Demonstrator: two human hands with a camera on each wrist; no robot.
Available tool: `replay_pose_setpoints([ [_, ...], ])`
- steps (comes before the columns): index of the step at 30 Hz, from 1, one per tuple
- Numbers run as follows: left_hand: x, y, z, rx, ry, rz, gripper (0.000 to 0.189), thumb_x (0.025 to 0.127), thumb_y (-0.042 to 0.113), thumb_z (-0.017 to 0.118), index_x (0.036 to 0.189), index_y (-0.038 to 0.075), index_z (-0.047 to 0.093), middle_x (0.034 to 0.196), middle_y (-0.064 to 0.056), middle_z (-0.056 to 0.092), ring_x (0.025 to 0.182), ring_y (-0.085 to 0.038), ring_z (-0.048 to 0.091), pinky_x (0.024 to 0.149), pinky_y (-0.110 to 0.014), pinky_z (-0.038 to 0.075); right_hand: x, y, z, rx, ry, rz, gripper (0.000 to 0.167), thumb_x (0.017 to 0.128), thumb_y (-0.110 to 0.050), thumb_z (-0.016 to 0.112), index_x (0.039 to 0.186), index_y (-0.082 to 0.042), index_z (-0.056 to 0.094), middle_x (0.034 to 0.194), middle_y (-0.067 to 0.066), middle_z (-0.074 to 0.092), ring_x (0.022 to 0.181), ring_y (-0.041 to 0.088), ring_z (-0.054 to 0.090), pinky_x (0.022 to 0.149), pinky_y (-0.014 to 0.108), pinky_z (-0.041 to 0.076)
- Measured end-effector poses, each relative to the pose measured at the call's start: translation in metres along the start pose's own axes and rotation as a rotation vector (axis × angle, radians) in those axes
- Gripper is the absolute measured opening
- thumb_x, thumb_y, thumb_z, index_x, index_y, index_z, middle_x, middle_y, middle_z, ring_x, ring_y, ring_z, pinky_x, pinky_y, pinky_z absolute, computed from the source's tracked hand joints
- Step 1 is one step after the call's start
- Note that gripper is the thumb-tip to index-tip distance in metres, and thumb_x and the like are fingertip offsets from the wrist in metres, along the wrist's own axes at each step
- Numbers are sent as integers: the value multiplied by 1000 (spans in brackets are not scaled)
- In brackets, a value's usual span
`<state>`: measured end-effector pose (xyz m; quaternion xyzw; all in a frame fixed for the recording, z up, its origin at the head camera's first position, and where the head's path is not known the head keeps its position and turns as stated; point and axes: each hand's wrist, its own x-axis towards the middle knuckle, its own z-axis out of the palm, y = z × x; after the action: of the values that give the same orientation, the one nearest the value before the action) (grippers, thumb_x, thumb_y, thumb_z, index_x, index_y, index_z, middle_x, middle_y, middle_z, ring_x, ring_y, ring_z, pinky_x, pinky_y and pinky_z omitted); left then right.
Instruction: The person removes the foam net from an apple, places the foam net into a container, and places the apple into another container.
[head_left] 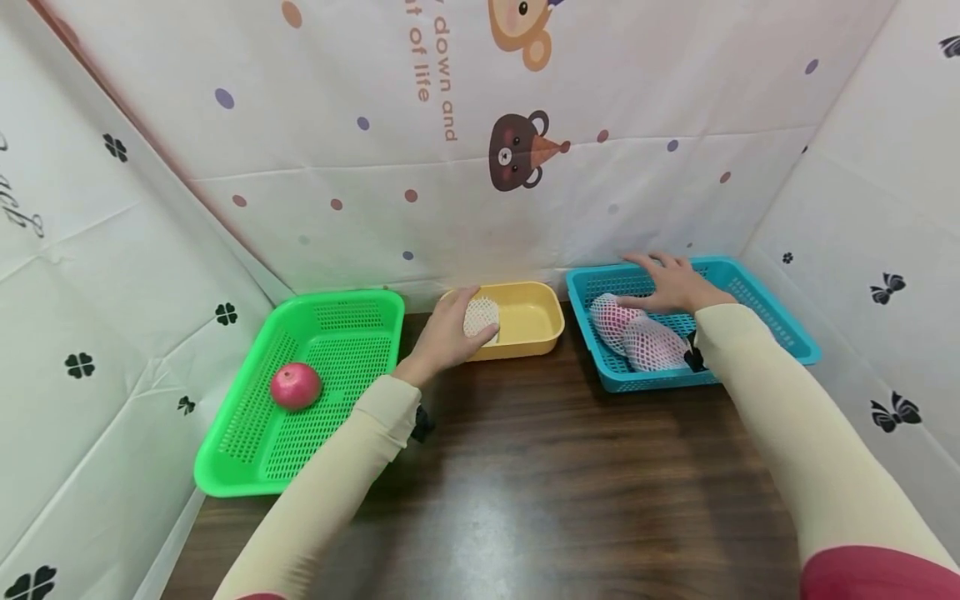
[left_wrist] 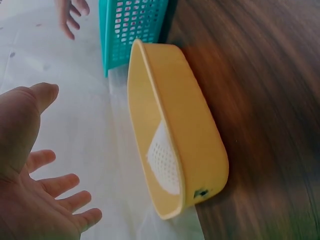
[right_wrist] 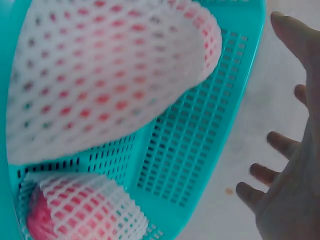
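My left hand (head_left: 444,335) hovers at the left end of a small yellow container (head_left: 531,321), fingers spread and nothing held. Inside that container lies a white foam net sleeve (head_left: 482,317), seen also past the rim in the left wrist view. Above the blue basket (left_wrist: 131,32) is my right hand (head_left: 672,285), its fingers apart and relaxed. Beneath it, two pinkish-red fruits in white foam nets, one netted fruit (head_left: 611,320) and another netted fruit (head_left: 654,343), lie in the basket. The right wrist view shows the red through the mesh, with the hand (right_wrist: 290,165) beyond the basket's rim.
A green basket (head_left: 390,333) stands on the left, holding one bare pinkish-red round fruit (head_left: 296,386) that resembles a pomegranate. All three containers sit on a dark wooden table (head_left: 525,467), near a white printed cloth (head_left: 337,150) hanging behind and at both sides.
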<state>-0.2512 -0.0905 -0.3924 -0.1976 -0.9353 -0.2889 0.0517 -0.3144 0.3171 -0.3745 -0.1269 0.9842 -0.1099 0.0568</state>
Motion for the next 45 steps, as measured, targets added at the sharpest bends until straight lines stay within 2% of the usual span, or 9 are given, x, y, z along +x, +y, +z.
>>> replay_pose_setpoints([
  [7,4,5,13,-7,-27,25,78,96,43,71,156,6,39,159,-13,41,147,-28,37,121,-42,30,-8,16,-10,43,-113,100,101,92,-68,60,164,-13,13,157,45,10,135,75,7,96,89,19],
  [11,5,8,19,-20,-44,42,77,97,44,69,156,7,39,160,-11,41,148,-27,36,123,-42,25,-11,25,-13,42,-152,135,104,93,-69,59,163,-10,10,154,48,11,134,77,9,96,89,18],
  [14,6,11,24,-39,-65,64,77,97,46,68,156,6,38,160,-10,41,148,-26,37,123,-41,25,-15,28,-13,38,-175,154,106,93,-69,58,163,-7,8,153,49,12,133,77,9,97,88,18],
  [17,7,15,29,-62,-73,87,77,97,46,68,156,5,39,159,-11,42,146,-26,40,121,-40,31,-19,31,-15,39,-200,181,110,91,-71,59,162,-5,7,151,51,13,132,78,11,97,88,21],
  [23,11,27,43,-85,-84,134,77,98,46,68,156,5,39,159,-10,43,144,-26,43,119,-39,34,-26,38,-18,86,-261,263,116,91,-69,61,161,-1,-1,152,50,10,132,74,18,97,83,30],
  [32,15,41,63,-103,-118,139,77,101,47,62,158,5,34,161,-11,41,146,-22,41,119,-35,34,-25,52,-20,142,-324,312,124,90,-66,65,159,4,-10,155,47,0,135,70,12,100,81,31],
  [36,16,47,68,-100,-133,146,77,102,46,61,159,4,33,161,-12,40,147,-22,40,120,-34,32,-27,56,-23,161,-341,344,126,88,-63,68,158,7,-10,155,46,-5,136,71,7,100,82,30],
  [39,17,50,73,-101,-140,152,76,102,46,62,159,5,33,161,-11,40,147,-22,40,119,-33,33,-30,60,-24,145,-342,349,126,88,-63,70,157,8,-7,154,47,-3,135,71,9,101,80,31],
  [45,19,53,86,-121,-132,169,77,100,48,63,158,7,35,160,-10,42,145,-21,43,118,-32,35,-40,66,-22,163,-371,410,132,83,-70,70,158,2,-12,155,45,-9,137,71,4,100,81,31],
])
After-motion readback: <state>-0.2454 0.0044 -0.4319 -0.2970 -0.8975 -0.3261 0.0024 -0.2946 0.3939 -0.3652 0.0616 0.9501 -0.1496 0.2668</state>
